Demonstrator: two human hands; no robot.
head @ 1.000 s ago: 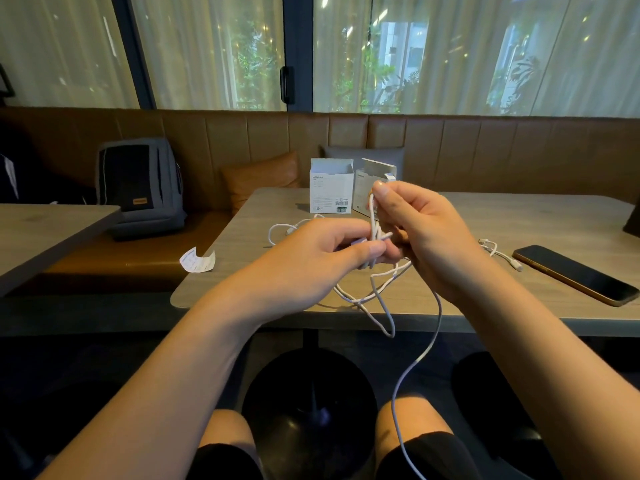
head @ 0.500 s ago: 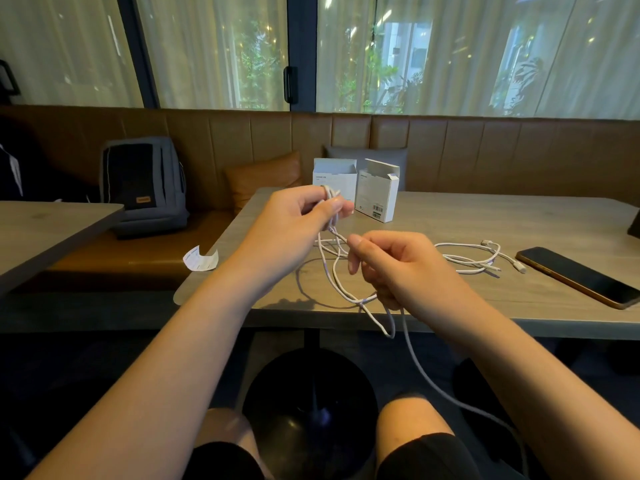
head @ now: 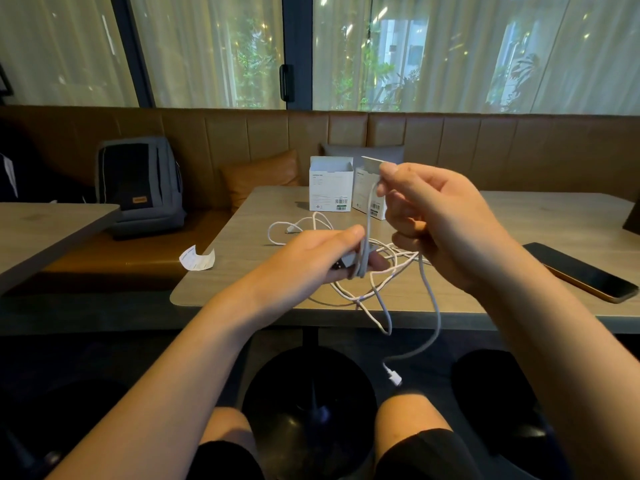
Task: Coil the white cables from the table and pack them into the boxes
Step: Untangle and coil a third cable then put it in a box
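Note:
My left hand [head: 322, 258] pinches the lower end of a loop of white cable [head: 367, 230] above the table's near edge. My right hand [head: 440, 220] is raised higher and holds the top of that same loop between thumb and fingers. The cable's free end hangs below the table edge and ends in a white plug [head: 393, 375]. A second white cable [head: 301, 226] lies loose on the table behind my hands. Two white boxes [head: 330, 188] stand side by side at the table's far side; the right box [head: 369, 199] is partly hidden by my right hand.
A dark phone [head: 581, 271] lies on the wooden table [head: 536, 220] at the right. A crumpled receipt [head: 197, 259] sits on the brown bench beside a grey backpack [head: 140, 185]. Another table [head: 45, 233] is at the left. My knees and the black table base are below.
My right hand has risen from low beside the table edge to above my left hand, drawing the cable up into a loop. My left hand dropped lower. The hanging cable end is shorter.

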